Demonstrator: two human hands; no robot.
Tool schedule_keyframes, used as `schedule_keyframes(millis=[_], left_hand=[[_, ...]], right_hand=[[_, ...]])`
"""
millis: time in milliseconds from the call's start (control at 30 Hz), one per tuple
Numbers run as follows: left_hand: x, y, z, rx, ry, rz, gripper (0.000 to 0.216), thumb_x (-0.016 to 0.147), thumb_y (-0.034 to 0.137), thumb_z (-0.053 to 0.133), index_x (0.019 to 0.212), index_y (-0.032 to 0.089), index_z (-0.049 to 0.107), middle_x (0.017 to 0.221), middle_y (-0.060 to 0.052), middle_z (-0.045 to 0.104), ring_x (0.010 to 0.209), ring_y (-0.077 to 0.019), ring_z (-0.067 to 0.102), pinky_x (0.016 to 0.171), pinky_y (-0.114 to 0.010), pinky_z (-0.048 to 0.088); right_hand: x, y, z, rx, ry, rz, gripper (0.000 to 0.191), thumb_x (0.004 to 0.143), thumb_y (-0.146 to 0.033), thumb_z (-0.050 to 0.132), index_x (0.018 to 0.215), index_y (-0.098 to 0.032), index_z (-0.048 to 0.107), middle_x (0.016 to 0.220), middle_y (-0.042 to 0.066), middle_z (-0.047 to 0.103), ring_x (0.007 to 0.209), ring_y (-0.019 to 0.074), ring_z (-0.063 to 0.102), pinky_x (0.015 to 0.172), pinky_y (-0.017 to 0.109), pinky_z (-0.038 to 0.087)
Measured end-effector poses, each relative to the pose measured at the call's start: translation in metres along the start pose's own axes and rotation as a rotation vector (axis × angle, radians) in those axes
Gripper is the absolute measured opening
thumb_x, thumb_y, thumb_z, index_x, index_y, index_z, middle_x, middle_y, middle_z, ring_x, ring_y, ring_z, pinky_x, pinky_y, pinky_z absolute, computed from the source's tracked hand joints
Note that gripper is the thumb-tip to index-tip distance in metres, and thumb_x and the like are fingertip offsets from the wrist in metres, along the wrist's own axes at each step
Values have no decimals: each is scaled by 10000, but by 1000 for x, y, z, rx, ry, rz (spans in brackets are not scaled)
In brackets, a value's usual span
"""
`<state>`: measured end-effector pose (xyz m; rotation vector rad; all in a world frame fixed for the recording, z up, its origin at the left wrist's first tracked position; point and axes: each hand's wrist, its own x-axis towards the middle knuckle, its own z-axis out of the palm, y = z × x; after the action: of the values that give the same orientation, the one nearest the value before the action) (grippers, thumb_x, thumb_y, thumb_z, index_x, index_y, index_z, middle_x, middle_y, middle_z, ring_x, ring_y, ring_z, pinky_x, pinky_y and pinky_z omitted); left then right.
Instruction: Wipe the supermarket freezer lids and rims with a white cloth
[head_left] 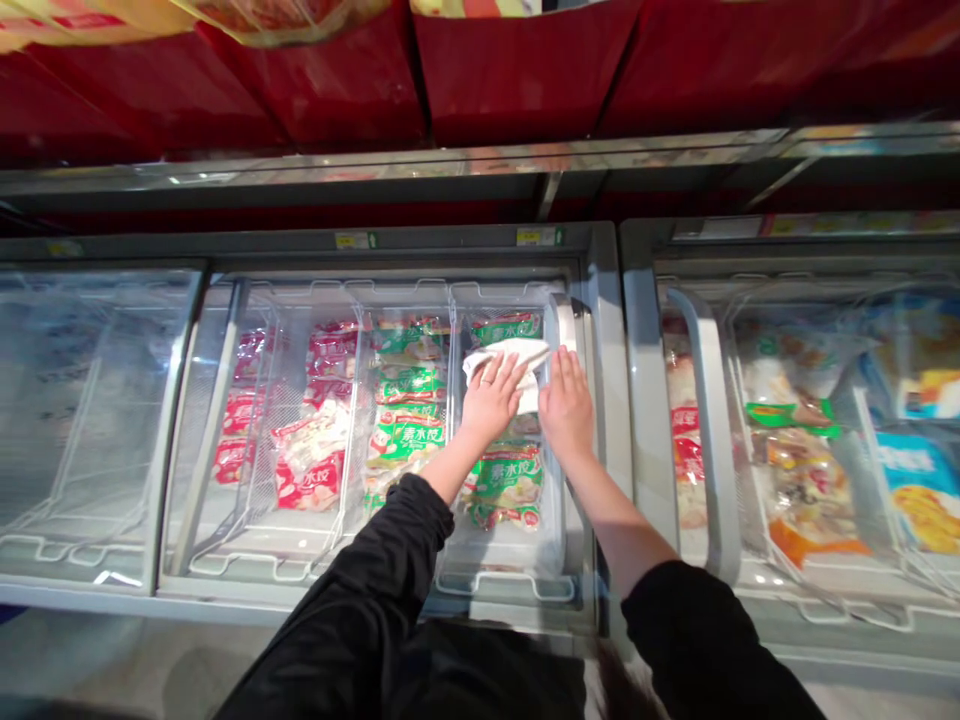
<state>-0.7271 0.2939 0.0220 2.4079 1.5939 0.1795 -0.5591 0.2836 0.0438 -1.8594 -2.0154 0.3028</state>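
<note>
Well, cloth (531,351): likely light, soft; pinch its edge.
Left hand (491,395): flat on it, fingers out.
Right hand (568,405): straight fingers, seems empty.

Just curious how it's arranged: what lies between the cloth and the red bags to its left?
In the head view, green bags and wire dividers lie between the cloth and those red bags.

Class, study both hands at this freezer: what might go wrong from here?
The white cloth is loosely bunched under the left hand, so it might slip. The right hand is at the curved handle; if that handle shifted, the hand might get pinched against the gray freezer frame.
</note>
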Motion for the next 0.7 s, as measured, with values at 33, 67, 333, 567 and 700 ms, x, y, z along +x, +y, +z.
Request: schedule_keyframes(millis=[33,67,333,567,700], left_hand=[[-23,0,1,-13,-9,60,584,1093,395,330,1665,292,390,1752,42,289,1636,-230,271,1311,-455,341],[-46,-2,1,-31,-20,96,580,1088,405,348,1662,338,389,1738,72,317,1625,-216,302,1305,-423,359],[-101,-91,-39,12,3,-276,538,1093,419,370,1616,335,461,1698,31,426,1597,-240,368,1306,-449,320],[-5,-89,-33,45,75,-464,574,1118,336,292,1666,171,330,1767,-84,259,1643,-296,228,1312,-597,210],[-12,-21,-9,-10,-12,-191,562,1109,424,349,1660,312,377,1756,59,288,1642,-206,252,1336,-451,251]], right_hand=[[0,0,0,3,-2,-2,643,1021,-146,335,1661,-81,341,1703,189,403,1642,261,248,1323,548,323],[0,0,0,5,-4,-5,642,1022,-148,337,1661,-81,340,1706,191,396,1643,261,246,1324,549,323],[-1,1,1,31,17,0,618,1047,-204,344,1654,-99,373,1709,177,396,1630,282,281,1316,580,328],[-1,0,1,59,33,9,608,1067,-219,315,1668,-135,356,1713,150,398,1627,273,293,1321,570,320],[0,0,-1,46,21,12,588,1082,-247,308,1652,-126,380,1714,152,397,1628,257,288,1327,543,316]])
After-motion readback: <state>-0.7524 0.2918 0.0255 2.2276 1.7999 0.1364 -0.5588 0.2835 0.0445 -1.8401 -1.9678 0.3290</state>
